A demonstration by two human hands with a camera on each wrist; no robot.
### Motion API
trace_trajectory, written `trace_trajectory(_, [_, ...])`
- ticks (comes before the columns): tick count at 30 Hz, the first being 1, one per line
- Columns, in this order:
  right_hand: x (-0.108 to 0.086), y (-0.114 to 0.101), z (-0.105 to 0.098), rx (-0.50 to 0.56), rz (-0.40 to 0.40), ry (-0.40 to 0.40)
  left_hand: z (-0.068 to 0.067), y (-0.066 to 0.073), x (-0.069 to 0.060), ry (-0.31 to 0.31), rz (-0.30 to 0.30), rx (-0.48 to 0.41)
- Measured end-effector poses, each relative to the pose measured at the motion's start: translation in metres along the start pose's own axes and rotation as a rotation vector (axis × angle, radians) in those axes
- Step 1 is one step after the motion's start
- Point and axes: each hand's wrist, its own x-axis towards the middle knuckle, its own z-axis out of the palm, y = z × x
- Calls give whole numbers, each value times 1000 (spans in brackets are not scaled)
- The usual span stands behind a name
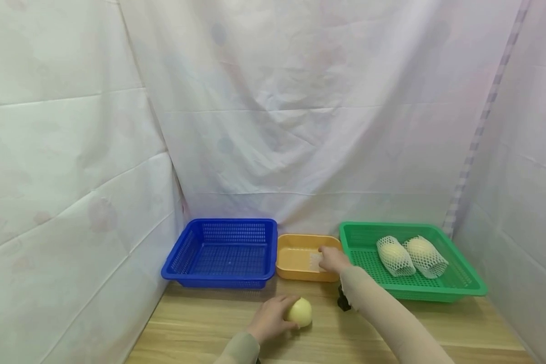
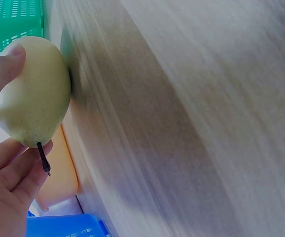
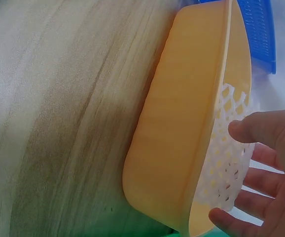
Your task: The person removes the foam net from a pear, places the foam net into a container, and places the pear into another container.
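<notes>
left hand (image 1: 273,317), fingers curled round the pear (image 1: 302,312) on the desk (image 1: 200,323); right hand (image 1: 334,259), fingers pinching a foam net (image 3: 222,170) inside the orange tray (image 1: 300,274); looks like the net-fetching step; next calls for lifting it clear
</notes>
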Motion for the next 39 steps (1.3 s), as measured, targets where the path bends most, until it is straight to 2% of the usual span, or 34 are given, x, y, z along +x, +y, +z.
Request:
trace_trajectory(12, [3, 5, -5, -9, -60, 98, -1, 2, -1, -11, -24, -17])
trace_trajectory(23, [-4, 6, -12, 32, -110, 118, 1, 0, -1, -19, -35, -28])
trace_trajectory(31, [-17, 8, -24, 33, -114, 153, 0, 0, 0, -15, -33, -28])
trace_trajectory(39, [-40, 25, -27, -5, -140, 222, 1, -1, 0, -5, -23, -35])
